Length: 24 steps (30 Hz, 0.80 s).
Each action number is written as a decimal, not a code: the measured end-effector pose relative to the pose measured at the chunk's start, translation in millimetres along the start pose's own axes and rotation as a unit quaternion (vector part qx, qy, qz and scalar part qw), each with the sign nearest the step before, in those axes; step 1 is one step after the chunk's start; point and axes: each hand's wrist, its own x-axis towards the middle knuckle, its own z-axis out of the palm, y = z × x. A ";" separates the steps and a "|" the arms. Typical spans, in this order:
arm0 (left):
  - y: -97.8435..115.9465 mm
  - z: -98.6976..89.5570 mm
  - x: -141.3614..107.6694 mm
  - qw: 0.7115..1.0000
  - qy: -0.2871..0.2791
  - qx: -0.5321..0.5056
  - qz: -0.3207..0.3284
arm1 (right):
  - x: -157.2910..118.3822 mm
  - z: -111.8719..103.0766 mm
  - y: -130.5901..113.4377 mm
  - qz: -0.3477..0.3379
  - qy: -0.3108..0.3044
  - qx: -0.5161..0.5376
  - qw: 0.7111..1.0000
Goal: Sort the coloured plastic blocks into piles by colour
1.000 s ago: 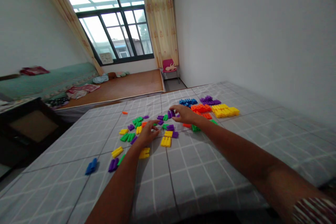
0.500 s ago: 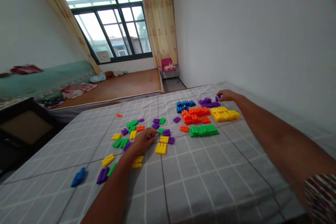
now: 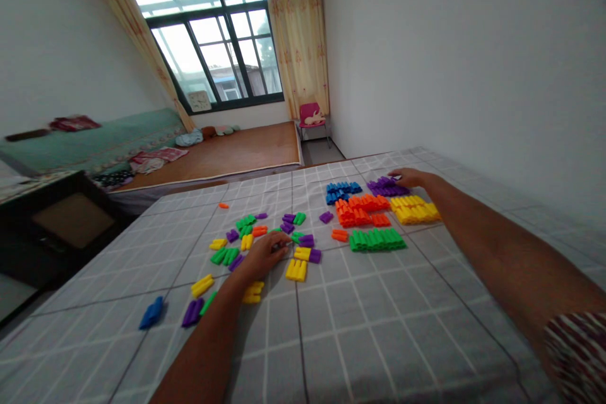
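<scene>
Fingers (image 3: 394, 173) of the right hand (image 3: 413, 178) have moved onto the purple pile (image 3: 384, 187).

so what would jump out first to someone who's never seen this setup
Probably the glossy orange plastic pieces, massed right of centre on the grey checked cloth, with blue, purple, yellow and green groups around them. The right hand is at the purple group, while the left hand is among scattered mixed-colour pieces. Behind, the bright dark-framed window stands out at upper left.
</scene>
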 end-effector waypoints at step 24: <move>-71.8 -60.5 -27.8 0.913 0.285 0.013 -0.291 | -104.6 57.9 -411.1 -0.460 -0.092 0.048 0.882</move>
